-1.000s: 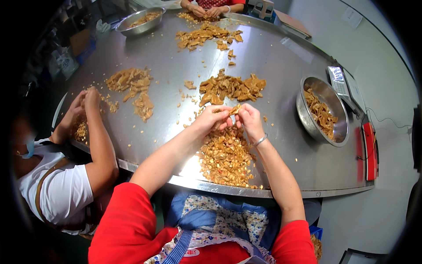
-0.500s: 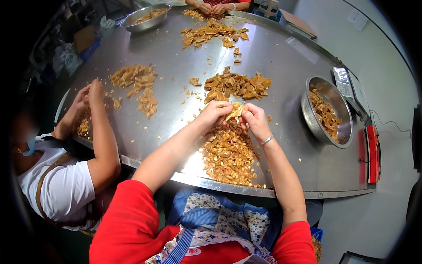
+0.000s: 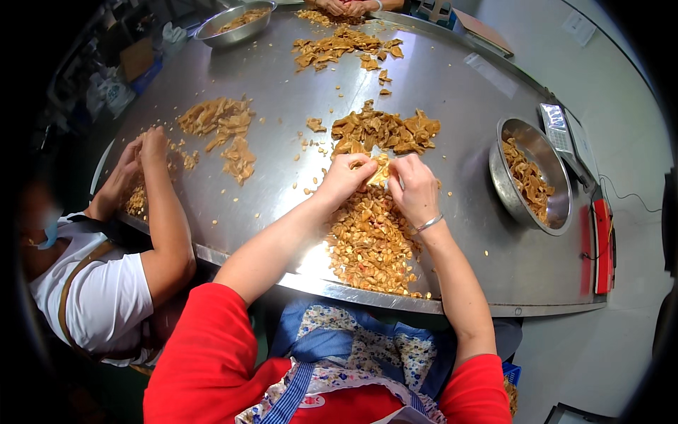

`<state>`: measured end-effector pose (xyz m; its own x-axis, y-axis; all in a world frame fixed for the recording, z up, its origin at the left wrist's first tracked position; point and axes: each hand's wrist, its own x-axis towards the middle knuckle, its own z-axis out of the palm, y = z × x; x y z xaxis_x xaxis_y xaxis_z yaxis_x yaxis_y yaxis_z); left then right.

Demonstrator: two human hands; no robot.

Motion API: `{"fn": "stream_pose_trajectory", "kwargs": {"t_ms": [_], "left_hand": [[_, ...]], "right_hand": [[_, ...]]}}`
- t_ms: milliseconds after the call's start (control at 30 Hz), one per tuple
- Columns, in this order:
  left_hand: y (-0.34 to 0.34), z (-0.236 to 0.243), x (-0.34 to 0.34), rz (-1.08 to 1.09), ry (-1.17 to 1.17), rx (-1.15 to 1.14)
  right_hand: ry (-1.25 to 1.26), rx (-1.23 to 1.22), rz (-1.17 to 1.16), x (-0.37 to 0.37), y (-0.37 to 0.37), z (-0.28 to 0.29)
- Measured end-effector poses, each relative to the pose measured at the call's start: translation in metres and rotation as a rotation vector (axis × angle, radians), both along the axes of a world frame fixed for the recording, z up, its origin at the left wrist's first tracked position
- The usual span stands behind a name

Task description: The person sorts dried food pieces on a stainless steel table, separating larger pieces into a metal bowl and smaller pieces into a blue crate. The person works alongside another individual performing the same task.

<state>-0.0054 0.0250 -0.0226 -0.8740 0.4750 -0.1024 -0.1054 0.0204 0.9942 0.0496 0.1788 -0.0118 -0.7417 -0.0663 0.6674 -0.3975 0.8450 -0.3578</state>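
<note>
A golden-yellow, leathery dried piece (image 3: 380, 172) is stretched between my two hands, above the steel table. My left hand (image 3: 346, 178) pinches its left side between thumb and fingers. My right hand (image 3: 415, 187) grips the other side with its fingers curled down, so part of the piece is hidden. Just below my hands, a heap of pale, flat seeds and small bits (image 3: 371, 247) runs toward the table's near edge. Beyond my fingers lies a pile of flat brown dried pieces (image 3: 385, 131).
A steel bowl (image 3: 498, 177) holding brown pieces stands at right, near a scale-like device (image 3: 556, 127) and a red object (image 3: 602, 247). Another bowl (image 3: 212, 41) sits far left. A co-worker's hands (image 3: 145, 155) work at left, beside more pieces (image 3: 220, 121); another's (image 3: 346, 7) at the far edge.
My right hand has rolled over the piece, its fingers now curled more downward. My left hand still pinches it, slightly higher. The view has shifted slightly.
</note>
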Motion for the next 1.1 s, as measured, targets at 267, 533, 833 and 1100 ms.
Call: {"fn": "stream_pose_trajectory", "kwargs": {"t_ms": [267, 533, 833, 1100], "left_hand": [[-0.001, -0.005, -0.002, -0.052, -0.089, 0.153], [0.001, 0.002, 0.006, 0.016, 0.226, -0.113], [0.004, -0.006, 0.007, -0.071, -0.240, 0.342], [-0.001, -0.005, -0.004, 0.011, -0.326, 0.356]], "right_hand": [[-0.270, -0.384, 0.001, 0.003, -0.011, -0.002], [-0.344, -0.544, -0.029, 0.004, -0.012, -0.004], [-0.466, -0.654, -0.122, 0.006, -0.019, 0.002], [-0.443, -1.188, 0.164, -0.001, -0.007, -0.013]]}}
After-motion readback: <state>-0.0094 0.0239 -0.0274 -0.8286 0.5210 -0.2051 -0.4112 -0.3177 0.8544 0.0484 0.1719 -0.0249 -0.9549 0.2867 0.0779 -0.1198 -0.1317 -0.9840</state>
